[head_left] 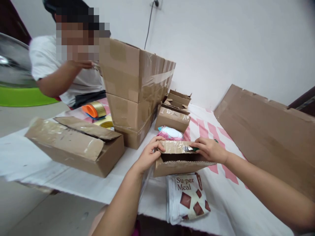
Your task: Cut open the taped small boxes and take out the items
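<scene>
A small cardboard box [177, 168] stands in front of me, its top partly opened and its inside dark. My left hand [153, 151] grips the box's left end, fingers curled over the taped flap [172, 147]. In my right hand [208, 149] is a green-handled cutter [189, 148], its metal blade lying against that flap near the right end. Most of the handle is hidden by my fingers. Close to the box's near side lies a white pouch [188, 198] printed "Su-per Meal", with brown squares on it.
Stacked taped cartons [123, 72] rise left of centre. A closed-over box [73, 144] lies at left, near tape rolls [98, 109]. Behind my box are a pink-and-white packet [170, 133] and more boxes [173, 117]. A large cardboard sheet [265, 131] leans at right. A person [85, 78] sits across.
</scene>
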The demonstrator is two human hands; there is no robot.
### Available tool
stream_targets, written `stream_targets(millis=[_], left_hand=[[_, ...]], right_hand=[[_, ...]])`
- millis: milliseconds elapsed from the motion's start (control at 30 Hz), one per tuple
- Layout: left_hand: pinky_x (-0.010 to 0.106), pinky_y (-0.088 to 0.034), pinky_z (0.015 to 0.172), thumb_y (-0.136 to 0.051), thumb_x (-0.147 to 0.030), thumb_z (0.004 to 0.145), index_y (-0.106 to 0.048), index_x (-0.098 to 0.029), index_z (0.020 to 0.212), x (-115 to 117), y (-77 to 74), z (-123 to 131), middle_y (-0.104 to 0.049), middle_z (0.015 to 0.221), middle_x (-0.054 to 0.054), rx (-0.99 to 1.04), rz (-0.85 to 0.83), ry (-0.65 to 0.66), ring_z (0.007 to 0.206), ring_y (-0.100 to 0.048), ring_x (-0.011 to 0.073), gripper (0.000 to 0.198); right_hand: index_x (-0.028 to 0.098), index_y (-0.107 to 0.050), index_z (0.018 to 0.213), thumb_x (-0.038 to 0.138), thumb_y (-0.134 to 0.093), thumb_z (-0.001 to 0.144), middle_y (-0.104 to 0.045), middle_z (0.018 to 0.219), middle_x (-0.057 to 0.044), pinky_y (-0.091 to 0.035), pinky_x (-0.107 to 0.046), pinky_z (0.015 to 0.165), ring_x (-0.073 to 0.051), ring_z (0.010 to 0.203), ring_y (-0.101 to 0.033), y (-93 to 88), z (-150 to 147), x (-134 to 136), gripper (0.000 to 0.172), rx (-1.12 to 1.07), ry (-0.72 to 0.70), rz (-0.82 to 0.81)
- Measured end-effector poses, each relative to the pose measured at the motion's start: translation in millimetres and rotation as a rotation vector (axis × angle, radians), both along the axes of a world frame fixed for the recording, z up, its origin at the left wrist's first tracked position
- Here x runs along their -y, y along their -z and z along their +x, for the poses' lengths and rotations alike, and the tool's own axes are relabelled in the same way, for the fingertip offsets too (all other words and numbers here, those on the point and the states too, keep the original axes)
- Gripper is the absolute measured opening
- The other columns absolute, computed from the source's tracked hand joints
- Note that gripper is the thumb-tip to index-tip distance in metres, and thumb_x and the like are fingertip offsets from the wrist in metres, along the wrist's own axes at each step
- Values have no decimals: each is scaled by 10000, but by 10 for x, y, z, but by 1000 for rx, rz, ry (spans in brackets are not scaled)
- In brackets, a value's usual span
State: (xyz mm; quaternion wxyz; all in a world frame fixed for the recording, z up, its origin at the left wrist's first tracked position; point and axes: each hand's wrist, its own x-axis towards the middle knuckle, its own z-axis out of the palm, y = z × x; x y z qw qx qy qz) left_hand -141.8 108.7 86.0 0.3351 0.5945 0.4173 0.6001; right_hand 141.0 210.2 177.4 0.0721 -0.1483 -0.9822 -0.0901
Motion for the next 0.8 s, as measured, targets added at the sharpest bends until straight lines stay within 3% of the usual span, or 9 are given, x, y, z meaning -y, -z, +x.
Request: stream_targets(millis=[267, 533, 800], left_hand=[[403, -325, 1068, -518, -135, 682, -589, -173, 713, 3, -25, 10, -534, 1201, 87, 4, -11, -8, 1163, -499, 249, 86], [403, -326, 1075, -538, -153, 709, -605, -173, 731, -3, 3, -7, -535, 1219, 91, 3, -8, -8, 1197, -486, 258, 74], [425, -309, 1082, -548, -180, 725, -604, -168, 713, 28, -1, -34, -517, 1215, 95, 15, -5, 13, 1204, -484, 265, 59]], right_hand=[[163, -566, 1207, 239, -456, 941, -661, 991, -125, -503, -300, 638, -193, 774, -635, 73, -13, 32, 297, 40, 45, 131], [193, -577, 1205, 246, -410, 959, -669, 973, -102, -488, -284, 643, -182, 781, -633, -32, -51, 142, 302, 70, 134, 83], [176, -626, 1125, 309, -389, 972, -649, 973, -115, -467, -351, 723, -215, 835, -582, -101, -108, 54, 312, 28, -63, 224]])
